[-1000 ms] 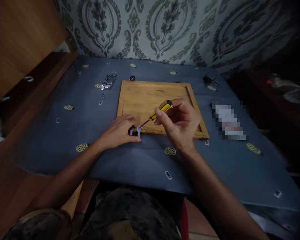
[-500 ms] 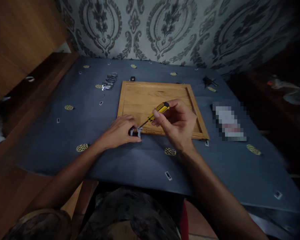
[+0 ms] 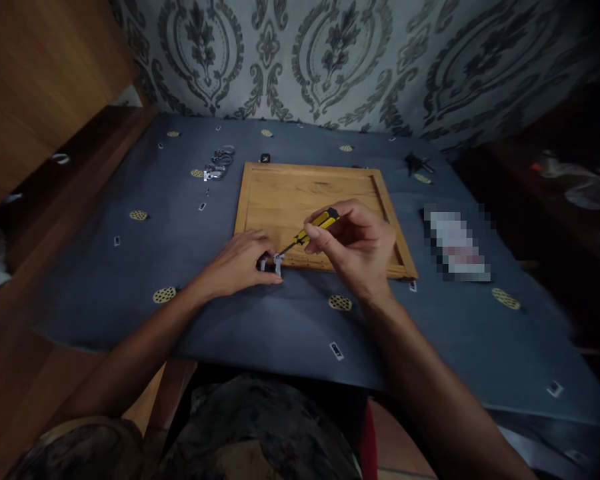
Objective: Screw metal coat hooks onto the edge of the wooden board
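Rolling the screwdriver [image 3: 301,237] about its own length, turning up a face of the handle [image 3: 324,219] with different black striping than a second ago. Bringing the handle's butt end slightly lower and farther left. Easing the right grip [image 3: 363,243] a little to the left too, and stretching a finger [image 3: 309,217] over to the far side of the handle, now showing there above the thumb [image 3: 313,231].

On the bench [image 3: 270,340], hardware pieces [image 3: 215,173] sit left of the panel [image 3: 290,197], an obscured object [image 3: 457,245] right of it; the screwdriver [image 3: 316,227] is above its front.
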`<state>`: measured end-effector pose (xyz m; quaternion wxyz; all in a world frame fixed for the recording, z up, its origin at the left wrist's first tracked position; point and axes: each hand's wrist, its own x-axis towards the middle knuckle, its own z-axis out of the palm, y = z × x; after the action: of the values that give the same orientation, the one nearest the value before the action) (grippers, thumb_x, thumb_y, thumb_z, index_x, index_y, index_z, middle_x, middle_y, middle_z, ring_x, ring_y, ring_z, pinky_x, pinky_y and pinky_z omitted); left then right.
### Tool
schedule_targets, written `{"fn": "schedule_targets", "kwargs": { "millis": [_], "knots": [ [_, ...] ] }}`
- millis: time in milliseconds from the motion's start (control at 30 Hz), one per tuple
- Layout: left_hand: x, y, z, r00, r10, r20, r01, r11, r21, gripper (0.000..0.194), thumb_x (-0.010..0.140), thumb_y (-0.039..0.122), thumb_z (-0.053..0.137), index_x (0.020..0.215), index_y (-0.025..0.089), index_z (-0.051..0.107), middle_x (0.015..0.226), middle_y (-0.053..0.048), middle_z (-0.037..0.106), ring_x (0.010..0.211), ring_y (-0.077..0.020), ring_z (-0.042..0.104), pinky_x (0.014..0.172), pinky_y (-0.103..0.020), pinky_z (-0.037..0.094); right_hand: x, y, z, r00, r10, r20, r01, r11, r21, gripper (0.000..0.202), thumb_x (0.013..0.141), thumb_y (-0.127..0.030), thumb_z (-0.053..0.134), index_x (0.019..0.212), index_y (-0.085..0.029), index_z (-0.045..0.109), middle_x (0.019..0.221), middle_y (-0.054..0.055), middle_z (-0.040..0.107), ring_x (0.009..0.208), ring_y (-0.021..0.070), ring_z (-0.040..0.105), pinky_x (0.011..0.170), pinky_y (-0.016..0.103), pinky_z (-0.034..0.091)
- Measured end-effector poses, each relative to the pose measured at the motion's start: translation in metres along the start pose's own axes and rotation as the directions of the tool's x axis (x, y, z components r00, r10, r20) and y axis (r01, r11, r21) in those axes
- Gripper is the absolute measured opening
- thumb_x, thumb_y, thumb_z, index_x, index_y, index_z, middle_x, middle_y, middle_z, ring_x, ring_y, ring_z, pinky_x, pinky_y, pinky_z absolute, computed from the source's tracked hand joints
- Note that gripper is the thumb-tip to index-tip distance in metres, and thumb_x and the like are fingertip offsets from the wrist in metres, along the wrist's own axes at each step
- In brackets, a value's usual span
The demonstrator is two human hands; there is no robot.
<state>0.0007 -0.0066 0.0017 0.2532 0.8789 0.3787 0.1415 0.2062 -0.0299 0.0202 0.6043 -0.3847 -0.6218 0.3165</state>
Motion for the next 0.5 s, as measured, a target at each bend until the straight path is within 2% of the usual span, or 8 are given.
{"fn": "schedule_targets", "kwargs": {
  "millis": [133,233,400,500],
  "knots": [
    [0.0000,0.0002,0.0000,1.000,0.002,0.008,-0.002,1.000,0.000,0.030,0.082,0.036,0.087,0.093,0.018,0.065,0.100,-0.006,0.066,0.100,-0.0269,0.063,0.088,-0.039,0.047,0.0009,0.0001,0.0006,0.999,0.035,0.001,-0.035,0.999,0.009,0.041,0.074,-0.046,0.093,0.082,-0.024,0.059,0.074,-0.005,0.069,0.050,0.0095,0.062,0.046,0.022,0.055],
    [0.0001,0.0015,-0.0004,1.000,0.000,0.002,0.000,1.000,0.004,0.030,0.082,0.035,0.087,0.094,0.018,0.066,0.101,-0.006,0.066,0.100,-0.0269,0.062,0.089,-0.039,0.047,0.0016,-0.0020,-0.0013,0.999,0.047,0.018,-0.047,0.999,0.017,0.040,0.073,-0.046,0.093,0.085,-0.024,0.062,0.076,-0.005,0.069,0.052,0.0097,0.063,0.048,0.023,0.056],
    [0.0008,0.0032,-0.0012,1.000,-0.020,0.022,0.020,1.000,0.006,0.028,0.082,0.034,0.087,0.089,0.017,0.066,0.098,-0.006,0.065,0.099,-0.0272,0.063,0.087,-0.038,0.047,0.0014,-0.0068,-0.0047,0.996,0.034,0.079,-0.031,0.999,-0.041,0.029,0.085,-0.045,0.085,0.103,-0.024,0.075,0.086,-0.002,0.074,0.054,0.0094,0.066,0.055,0.025,0.058],
    [0.0008,0.0024,-0.0013,1.000,-0.019,0.018,0.019,1.000,0.010,0.029,0.082,0.034,0.087,0.094,0.017,0.066,0.099,-0.006,0.066,0.099,-0.0266,0.063,0.088,-0.038,0.047,0.0014,-0.0055,-0.0043,0.998,0.013,0.060,-0.012,1.000,-0.025,0.027,0.081,-0.044,0.088,0.095,-0.024,0.075,0.083,-0.002,0.074,0.053,0.0090,0.065,0.052,0.024,0.057]
  ]
}}
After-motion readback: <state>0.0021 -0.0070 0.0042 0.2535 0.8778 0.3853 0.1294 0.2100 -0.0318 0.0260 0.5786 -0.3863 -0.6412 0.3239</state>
